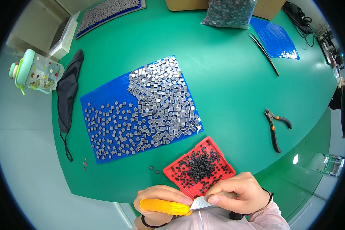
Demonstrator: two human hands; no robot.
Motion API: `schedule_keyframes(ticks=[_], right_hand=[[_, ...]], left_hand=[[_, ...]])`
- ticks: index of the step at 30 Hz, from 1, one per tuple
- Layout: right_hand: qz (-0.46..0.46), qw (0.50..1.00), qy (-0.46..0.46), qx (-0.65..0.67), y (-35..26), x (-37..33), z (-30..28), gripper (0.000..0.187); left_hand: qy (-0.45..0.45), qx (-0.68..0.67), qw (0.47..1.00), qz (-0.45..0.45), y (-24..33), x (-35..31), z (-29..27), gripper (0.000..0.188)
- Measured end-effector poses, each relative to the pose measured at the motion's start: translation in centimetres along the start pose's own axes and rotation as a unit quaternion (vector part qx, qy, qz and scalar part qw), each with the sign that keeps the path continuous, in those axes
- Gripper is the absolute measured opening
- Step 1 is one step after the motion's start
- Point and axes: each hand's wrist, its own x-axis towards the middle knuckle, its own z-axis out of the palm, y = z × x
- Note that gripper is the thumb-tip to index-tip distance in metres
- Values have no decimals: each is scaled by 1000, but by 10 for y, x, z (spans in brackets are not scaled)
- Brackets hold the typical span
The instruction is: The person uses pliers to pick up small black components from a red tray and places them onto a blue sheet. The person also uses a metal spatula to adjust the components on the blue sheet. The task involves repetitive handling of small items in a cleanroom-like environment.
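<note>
My left hand [155,193] is wrapped round the ribbed yellow handle of a knife [165,207], whose short, flat, pale blade points right. My right hand [237,193] is closed in a pinch at the blade's far end. Whatever its fingertips hold is too small or too hidden to make out. Just beyond both hands, a shallow red tray [172,174] holds many small black parts [199,166], heaped in the middle. Farther off lies a blue sheet [107,92], covered over much of its surface with small square grey metal pieces [161,99].
Side cutters [274,128] lie to the right, with tweezers [264,53] and another blue sheet [276,38] beyond. A bag of parts [230,13] stands at the back. On the left are a black strap-like cloth [68,96], a bottle [40,71] and loose bits [85,163].
</note>
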Motion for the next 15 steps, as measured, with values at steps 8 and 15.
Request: schedule_keyframes(ticks=[8,15], right_hand=[[-75,992,74,-76,4,-2,2,8],[-113,973,160,-119,12,-4,5,7]], left_hand=[[-7,13,1000,21,9,8,3,6],[2,11,1000,-22,12,6,4,5]])
